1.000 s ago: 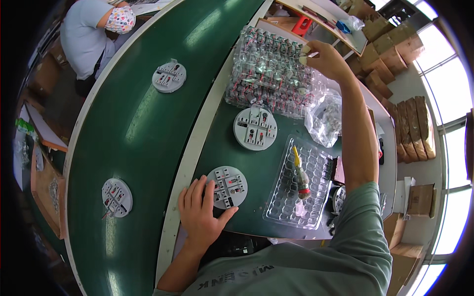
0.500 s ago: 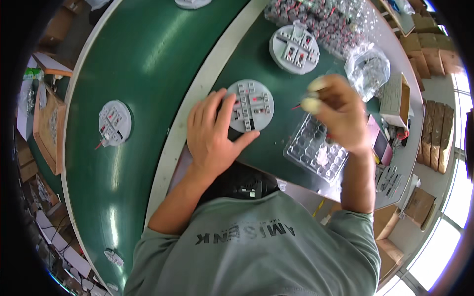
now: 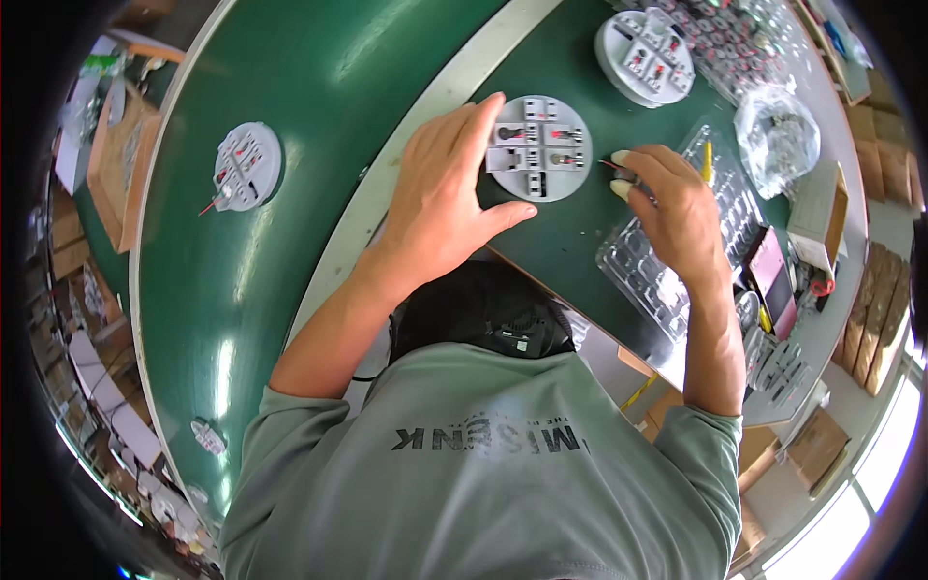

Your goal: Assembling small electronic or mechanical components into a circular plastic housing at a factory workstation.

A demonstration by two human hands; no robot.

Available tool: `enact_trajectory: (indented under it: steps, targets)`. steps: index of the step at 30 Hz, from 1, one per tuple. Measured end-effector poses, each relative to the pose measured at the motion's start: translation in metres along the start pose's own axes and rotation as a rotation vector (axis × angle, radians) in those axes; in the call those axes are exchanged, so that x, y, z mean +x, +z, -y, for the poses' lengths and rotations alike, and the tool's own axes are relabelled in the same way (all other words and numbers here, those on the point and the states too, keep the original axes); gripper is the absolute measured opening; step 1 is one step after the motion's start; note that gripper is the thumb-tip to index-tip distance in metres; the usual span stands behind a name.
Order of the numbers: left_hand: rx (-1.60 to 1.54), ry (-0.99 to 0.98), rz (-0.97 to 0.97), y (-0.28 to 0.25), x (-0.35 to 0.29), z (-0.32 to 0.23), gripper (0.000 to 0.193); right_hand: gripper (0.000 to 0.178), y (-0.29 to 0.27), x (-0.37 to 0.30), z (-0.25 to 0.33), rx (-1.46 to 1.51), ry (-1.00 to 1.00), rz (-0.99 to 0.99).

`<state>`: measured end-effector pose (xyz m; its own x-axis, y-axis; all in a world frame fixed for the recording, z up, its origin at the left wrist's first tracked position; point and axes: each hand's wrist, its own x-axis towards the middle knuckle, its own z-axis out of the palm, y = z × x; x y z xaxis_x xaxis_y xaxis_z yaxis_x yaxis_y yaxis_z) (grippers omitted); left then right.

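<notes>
A round light-grey plate point(image 3: 566, 182) with small slotted blocks lies on the green worktop, several small parts with red bits seated in its blocks. At its left edge is my left hand point(image 3: 435, 193), fingers stretched and thumb spread apart, holding nothing. Just right of the plate, the thumb and fingers of my right hand point(image 3: 681, 213) pinch a small part with a thin red wire point(image 3: 607, 163); the fingers mostly cover it. Pale covers sit on two of those fingertips. Beneath and beside the right hand lies a clear plastic tray point(image 3: 640, 266) with round pockets.
Another grey plate point(image 3: 633, 85) stands farther back, before a heap of bagged small parts point(image 3: 739, 43). A clear bag point(image 3: 778, 145) and an open box point(image 3: 815, 222) are on the right. To the left, a green conveyor point(image 3: 319, 106) carries a similar plate point(image 3: 259, 184).
The view has shifted, moving the worktop up and right. My left fingers have straightened and drawn back toward the plate's edge. My right hand has come closer to the plate with the wired part.
</notes>
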<state>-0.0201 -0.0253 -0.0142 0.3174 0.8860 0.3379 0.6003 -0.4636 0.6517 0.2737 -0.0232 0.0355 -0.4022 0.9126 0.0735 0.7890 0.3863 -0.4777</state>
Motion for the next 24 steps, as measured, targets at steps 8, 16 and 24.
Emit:
enact_trajectory:
  steps: [8, 16, 24]
  targets:
    - [-0.007, 0.009, 0.045, -0.002, 0.006, 0.014, 0.104, 0.032, 0.01, 0.039, 0.062, 0.155, 0.049, -0.007]
    - [-0.011, -0.026, -0.004, 0.004, 0.008, 0.018, 0.102, 0.026, 0.038, 0.076, 0.068, 0.113, -0.261, 0.111]
    - [-0.013, -0.016, -0.042, 0.01, 0.011, 0.021, 0.101, 0.022, 0.045, 0.069, 0.062, 0.084, -0.299, 0.029]
